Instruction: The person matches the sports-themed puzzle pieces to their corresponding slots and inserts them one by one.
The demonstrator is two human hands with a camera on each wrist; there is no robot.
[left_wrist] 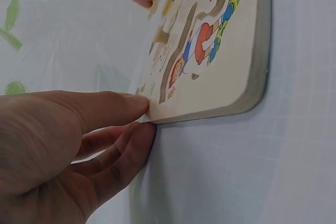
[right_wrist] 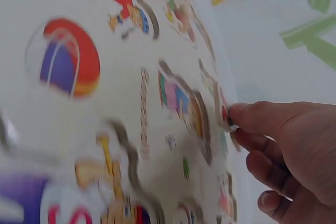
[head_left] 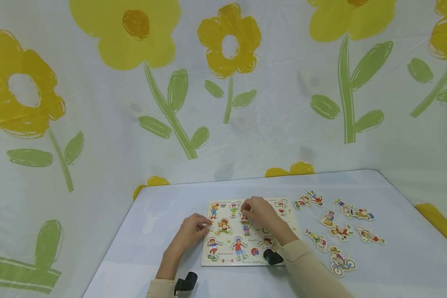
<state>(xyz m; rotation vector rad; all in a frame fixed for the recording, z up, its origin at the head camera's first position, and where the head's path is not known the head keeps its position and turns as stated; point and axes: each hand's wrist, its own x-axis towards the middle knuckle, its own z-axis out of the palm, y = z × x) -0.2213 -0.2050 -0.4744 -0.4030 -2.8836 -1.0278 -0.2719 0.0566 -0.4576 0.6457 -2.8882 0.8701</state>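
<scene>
A wooden sports puzzle board [head_left: 205,261] lies flat on the table, printed with children at sports. Its left edge is pinched by my left hand [head_left: 191,229], thumb [left_wrist: 134,106] at the top edge and fingers against the side. Over the upper middle of the board, my right hand [head_left: 260,212] pinches a thin puzzle piece [right_wrist: 223,111] between thumb and fingers. That piece stands tilted against the board surface, and the fingers hide part of it. A skateboarder figure [left_wrist: 202,43] lies at the board's near left corner, with a runner figure [head_left: 223,227] farther in.
Several loose puzzle pieces lie right of the board, among them a cyclist [head_left: 341,261], a green-and-red figure [head_left: 316,240] and a figure with a racket [head_left: 370,235]. The white table [head_left: 149,248] meets a flower-patterned curtain [head_left: 108,124] at the back and sides.
</scene>
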